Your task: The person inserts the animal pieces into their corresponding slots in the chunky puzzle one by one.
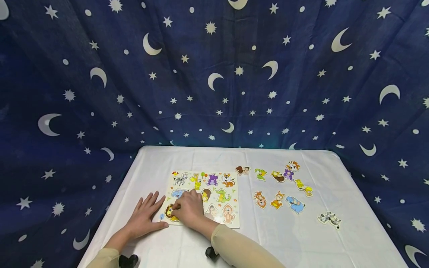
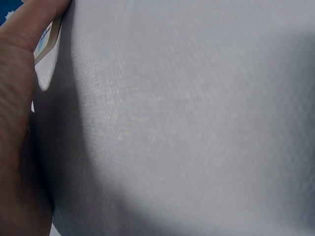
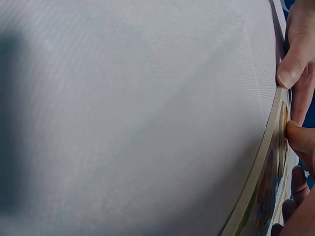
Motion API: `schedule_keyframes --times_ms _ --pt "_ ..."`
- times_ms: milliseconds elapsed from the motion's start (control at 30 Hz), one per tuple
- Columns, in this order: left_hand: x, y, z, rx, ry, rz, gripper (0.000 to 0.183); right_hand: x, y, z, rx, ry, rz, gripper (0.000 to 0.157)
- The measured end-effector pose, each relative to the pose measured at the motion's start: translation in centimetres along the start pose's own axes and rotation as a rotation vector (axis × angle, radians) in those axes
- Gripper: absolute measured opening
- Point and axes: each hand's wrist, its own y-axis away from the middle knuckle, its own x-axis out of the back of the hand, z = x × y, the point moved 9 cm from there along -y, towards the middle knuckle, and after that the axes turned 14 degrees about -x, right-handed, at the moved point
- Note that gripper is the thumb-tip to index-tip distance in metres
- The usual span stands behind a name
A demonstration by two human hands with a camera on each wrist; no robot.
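On the left half of the worktop (image 1: 301,245): puzzle board (image 1: 237,219), lying flat, printed with rows of animals. Lion piece (image 1: 172,217) is at its near left corner, on the board.

Right hand (image 1: 189,208) reaches across the board, finger and thumb pinching the lion piece; grip narrow. Hand covers part of the middle and near rows, so can't read the prints under it. Right wrist view sees the board nearly edge-on, fingertip on the piece. Can't tell if it's fully seated.

Left hand (image 1: 145,217) is wide, fingers straight and spread, palm down just left of the board, thumb tip at its near left corner. Holds nothing.

Loose pieces, all right of the board: brown piece (image 1: 242,170) just off its far right corner, then green crocodile (image 1: 260,174), hedgehog (image 1: 277,176), tiger (image 1: 293,166) right by purple hippo (image 1: 288,174), and a yellow piece (image 1: 299,184). Nearer row: orange piece (image 1: 259,200), kangaroo (image 1: 277,201), blue elephant (image 1: 295,205). Zebra (image 1: 330,219) sits farthest right, well apart from the board.

White cloth on the worktop, navy curtain (image 1: 187,85) with moons and stars behind. Beige sleeves (image 1: 246,245) on both arms.
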Motion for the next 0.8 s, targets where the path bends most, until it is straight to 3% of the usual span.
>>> schedule_keyframes --times_ms 267,800 --pt "0.03 0.03 0.08 -0.008 -0.01 0.006 0.101 0.52 0.15 -0.41 0.04 0.009 0.025 0.012" --pt "-0.37 0.02 -0.35 0.023 0.004 -0.04 0.101 0.11 -0.43 -0.33 0.037 0.041 -0.067 0.013"
